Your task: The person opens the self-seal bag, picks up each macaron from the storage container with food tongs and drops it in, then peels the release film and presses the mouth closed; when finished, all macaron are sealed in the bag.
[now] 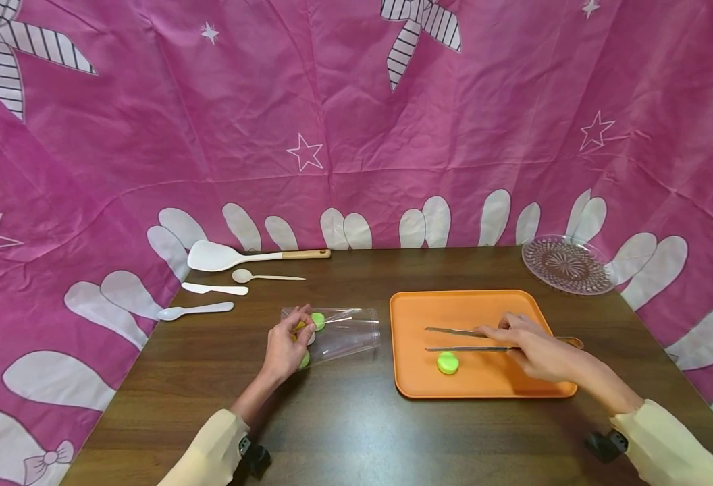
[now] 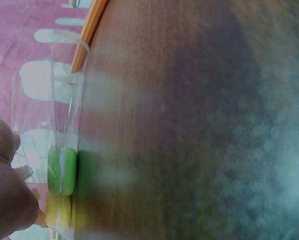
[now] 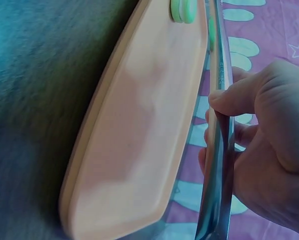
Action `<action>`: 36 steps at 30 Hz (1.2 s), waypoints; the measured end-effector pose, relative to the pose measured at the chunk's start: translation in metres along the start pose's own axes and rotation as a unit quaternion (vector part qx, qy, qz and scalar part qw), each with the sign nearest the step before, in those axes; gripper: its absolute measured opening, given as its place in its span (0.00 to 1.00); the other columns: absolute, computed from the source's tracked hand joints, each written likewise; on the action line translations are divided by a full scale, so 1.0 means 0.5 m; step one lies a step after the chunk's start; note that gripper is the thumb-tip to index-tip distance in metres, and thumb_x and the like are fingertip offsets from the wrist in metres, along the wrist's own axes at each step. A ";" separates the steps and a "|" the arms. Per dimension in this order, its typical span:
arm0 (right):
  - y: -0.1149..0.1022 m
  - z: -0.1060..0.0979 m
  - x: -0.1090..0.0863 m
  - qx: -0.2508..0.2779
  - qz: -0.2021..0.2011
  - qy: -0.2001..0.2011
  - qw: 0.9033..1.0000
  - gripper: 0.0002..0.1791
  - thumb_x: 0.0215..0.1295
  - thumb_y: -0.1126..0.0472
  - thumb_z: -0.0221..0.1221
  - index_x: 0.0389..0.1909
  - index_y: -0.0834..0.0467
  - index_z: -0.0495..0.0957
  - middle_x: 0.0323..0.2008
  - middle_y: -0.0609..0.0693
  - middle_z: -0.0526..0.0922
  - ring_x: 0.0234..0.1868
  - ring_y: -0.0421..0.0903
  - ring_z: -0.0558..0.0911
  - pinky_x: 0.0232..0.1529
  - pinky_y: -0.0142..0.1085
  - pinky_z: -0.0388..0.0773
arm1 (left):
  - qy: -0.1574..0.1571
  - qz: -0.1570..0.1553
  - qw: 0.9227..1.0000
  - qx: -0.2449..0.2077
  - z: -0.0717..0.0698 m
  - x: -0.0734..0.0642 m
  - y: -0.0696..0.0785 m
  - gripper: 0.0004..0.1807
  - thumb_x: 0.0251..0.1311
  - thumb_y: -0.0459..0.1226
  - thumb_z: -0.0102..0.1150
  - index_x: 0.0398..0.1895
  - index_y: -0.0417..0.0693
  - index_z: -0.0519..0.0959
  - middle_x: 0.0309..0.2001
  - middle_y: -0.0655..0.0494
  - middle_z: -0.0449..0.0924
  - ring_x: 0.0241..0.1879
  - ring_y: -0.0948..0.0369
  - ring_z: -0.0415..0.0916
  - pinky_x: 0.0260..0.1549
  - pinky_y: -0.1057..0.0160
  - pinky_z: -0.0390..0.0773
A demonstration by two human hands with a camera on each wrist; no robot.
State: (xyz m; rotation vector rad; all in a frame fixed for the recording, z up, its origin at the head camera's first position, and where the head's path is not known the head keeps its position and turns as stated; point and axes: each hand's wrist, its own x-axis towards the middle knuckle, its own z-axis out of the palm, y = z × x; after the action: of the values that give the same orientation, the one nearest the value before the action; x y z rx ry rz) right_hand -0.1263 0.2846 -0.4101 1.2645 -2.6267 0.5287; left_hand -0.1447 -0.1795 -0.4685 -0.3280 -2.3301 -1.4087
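My left hand [image 1: 286, 345] pinches the upper film of a clear plastic bag [image 1: 356, 331] lying on the table. Inside the bag are several macarons, among them a green macaron [image 1: 318, 320] and a yellow macaron [image 2: 58, 209]; my fingers partly hide them. Above the orange tray [image 1: 411, 317], my right hand [image 1: 535, 344] grips metal tongs [image 1: 468, 349] between thumb and fingers. The tongs' arms are spread apart, their tips pointing left, with nothing held between them. One green macaron [image 1: 447, 363] sits on the tray, just in front of the tongs' near arm.
A white spatula [image 1: 213, 257] with a wooden handle, a small spoon [image 1: 244, 275], a white knife [image 1: 217, 289] and a white spoon [image 1: 195, 310] lie at the back left. A clear patterned plate [image 1: 566, 264] stands at the back right. Pink cloth hangs behind the table.
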 end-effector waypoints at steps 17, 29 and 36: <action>0.008 -0.011 -0.073 -0.013 0.016 0.027 0.999 0.53 0.34 0.85 0.65 0.66 0.46 0.75 0.38 0.41 0.71 0.38 0.37 0.66 0.34 0.35 0.65 | 0.003 0.007 1.000 0.006 0.005 0.001 -0.003 0.09 0.57 0.20 0.64 0.29 0.41 0.78 0.54 0.36 0.81 0.62 0.35 0.69 0.62 0.39 0.65; 0.011 -0.020 -0.101 -0.009 0.024 0.008 1.000 0.48 0.38 0.83 0.63 0.65 0.48 0.76 0.39 0.40 0.71 0.38 0.36 0.64 0.35 0.33 0.65 | 0.001 0.002 1.000 0.010 0.004 0.000 0.001 0.09 0.57 0.21 0.64 0.29 0.41 0.78 0.54 0.36 0.80 0.63 0.36 0.69 0.63 0.39 0.65; 0.011 -0.024 -0.106 0.002 0.028 -0.004 1.000 0.48 0.38 0.83 0.64 0.64 0.46 0.76 0.38 0.38 0.70 0.37 0.39 0.65 0.33 0.33 0.64 | 0.003 0.003 1.000 0.008 0.005 0.001 0.000 0.09 0.57 0.21 0.65 0.28 0.41 0.78 0.54 0.36 0.81 0.63 0.36 0.70 0.63 0.40 0.65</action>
State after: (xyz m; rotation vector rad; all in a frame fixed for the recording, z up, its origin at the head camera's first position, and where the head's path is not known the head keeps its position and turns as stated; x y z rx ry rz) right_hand -0.0976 0.3307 -0.4168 1.1994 -2.6756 0.5383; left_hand -0.1457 -0.1772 -0.4695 -0.3238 -2.3323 -1.3855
